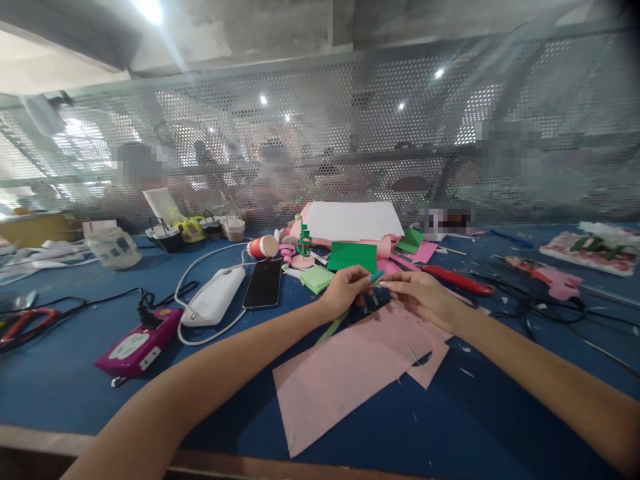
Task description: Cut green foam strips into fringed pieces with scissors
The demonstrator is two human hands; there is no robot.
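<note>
My left hand (350, 290) and my right hand (423, 297) meet fingertip to fingertip above a pink paper sheet (330, 393). Both are closed in a pinch. A narrow light green paper strip (333, 328) trails down from beneath my left fingers. At my left thumb's tip shows something small and teal (377, 275), possibly a painted nail. What my right fingertips pinch is too small to make out. Beyond my hands lie a dark green paper sheet (353, 257), a light green paper stack (317, 279) and a red-handled tool (459, 280).
To the left are a phone (263, 285), a white power bank (214, 297) with a looping cable and a magenta power strip (140, 343). A pink glue gun (550, 277) with black cords lies to the right. A perforated metal screen (320, 160) stands behind the blue table (480, 427).
</note>
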